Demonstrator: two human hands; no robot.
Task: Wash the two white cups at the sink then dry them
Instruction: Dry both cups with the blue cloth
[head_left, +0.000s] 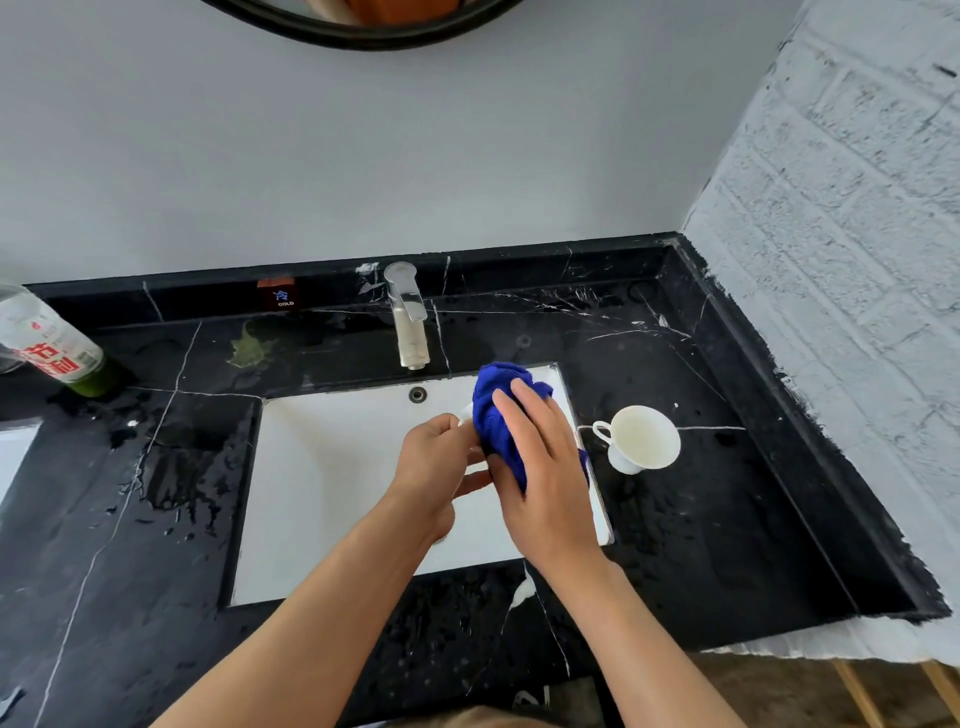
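Observation:
Over the right part of the white sink basin, my left hand grips a white cup; only a small bit of it shows past my fingers. My right hand presses a bunched blue cloth around that cup, hiding most of it. The second white cup stands upright on the black marble counter just right of the sink, its handle pointing left toward the basin. It looks empty.
A chrome faucet stands behind the basin with no water running. A plastic bottle with a red label leans at the far left. Water puddles lie on the counter left of the sink. A white brick wall bounds the right side.

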